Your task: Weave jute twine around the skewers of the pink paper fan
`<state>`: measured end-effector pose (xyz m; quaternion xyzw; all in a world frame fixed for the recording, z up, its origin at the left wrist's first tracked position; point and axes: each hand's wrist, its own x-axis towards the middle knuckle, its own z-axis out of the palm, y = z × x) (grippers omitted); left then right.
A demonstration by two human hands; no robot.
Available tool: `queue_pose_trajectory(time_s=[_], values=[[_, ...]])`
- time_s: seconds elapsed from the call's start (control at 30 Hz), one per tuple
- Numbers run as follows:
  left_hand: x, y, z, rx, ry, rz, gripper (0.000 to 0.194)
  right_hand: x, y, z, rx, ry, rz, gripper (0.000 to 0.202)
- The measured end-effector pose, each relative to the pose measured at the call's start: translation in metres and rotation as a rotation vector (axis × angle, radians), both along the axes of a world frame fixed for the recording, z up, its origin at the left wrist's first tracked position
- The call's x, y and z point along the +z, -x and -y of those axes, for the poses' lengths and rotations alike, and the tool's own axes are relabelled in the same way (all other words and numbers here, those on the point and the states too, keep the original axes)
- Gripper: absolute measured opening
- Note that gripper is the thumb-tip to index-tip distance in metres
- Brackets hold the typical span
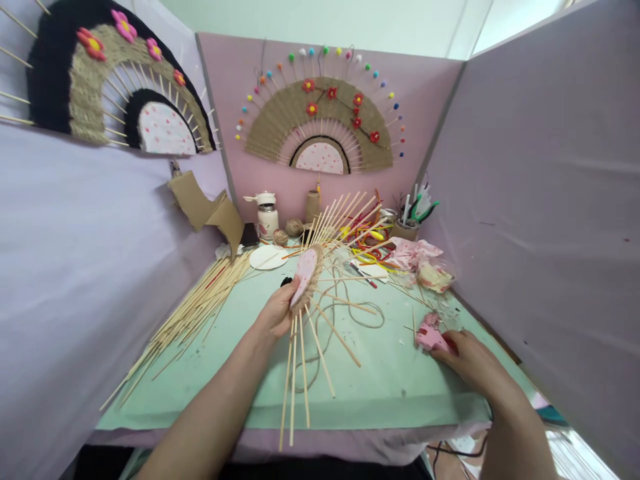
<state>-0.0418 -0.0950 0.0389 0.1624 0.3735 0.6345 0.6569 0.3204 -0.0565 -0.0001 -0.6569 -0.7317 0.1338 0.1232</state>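
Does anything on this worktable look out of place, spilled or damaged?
No spill shows. The cardboard at the left looks odd, bent and jutting up askew; twine sprawls in loose, untidy loops near the stick fan in the left hand.

Pink partition (425, 100) behind green tabletop (375, 380)

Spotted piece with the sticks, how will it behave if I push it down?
The spotted piece seems fairly stiff: your left hand grips one edge without visible sagging. It's probably light, made largely of slender sticks. Those may snag or snap, since they spread out with free ends.
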Motion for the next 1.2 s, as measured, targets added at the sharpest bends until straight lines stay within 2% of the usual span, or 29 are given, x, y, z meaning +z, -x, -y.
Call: queue_pose_trajectory(time_s=[0.17,0.23,0.37,0.43,0.5,0.63,0.73,0.83,0.97,1.2], values=[[0.006,-0.002,0.002,-0.060,-0.009,0.185,0.027,0.016,0.006,0.008,0.067,-0.105,-0.415,0.041],[0.006,-0.001,0.001,-0.093,0.003,0.295,0.028,0.021,0.015,0.014,0.040,-0.110,-0.633,0.042],[0.004,0.001,-0.002,-0.151,0.091,0.527,0.026,0.025,0.049,0.028,-0.037,-0.037,-1.122,0.047],[0.003,0.001,-0.003,-0.162,0.150,0.590,0.023,0.029,0.073,0.036,0.007,-0.003,-1.334,0.045],[0.002,0.001,-0.003,-0.188,0.179,0.615,0.026,0.034,0.097,0.046,0.096,0.070,-1.449,0.040],[-0.003,-0.001,-0.001,-0.261,0.118,0.631,0.029,0.042,0.138,0.066,0.249,0.190,-1.550,0.038],[-0.004,-0.005,0.005,-0.277,0.046,0.646,0.017,0.041,0.156,0.075,0.334,0.192,-1.524,0.035],[-0.003,-0.008,0.011,-0.269,0.046,0.665,0.007,0.038,0.166,0.078,0.399,0.173,-1.484,0.035],[-0.003,-0.010,0.015,-0.250,0.077,0.663,0.018,0.034,0.173,0.078,0.410,0.147,-1.470,0.036],[-0.010,-0.009,0.011,-0.243,0.096,0.570,0.024,0.029,0.182,0.077,0.392,0.158,-1.496,0.040]])
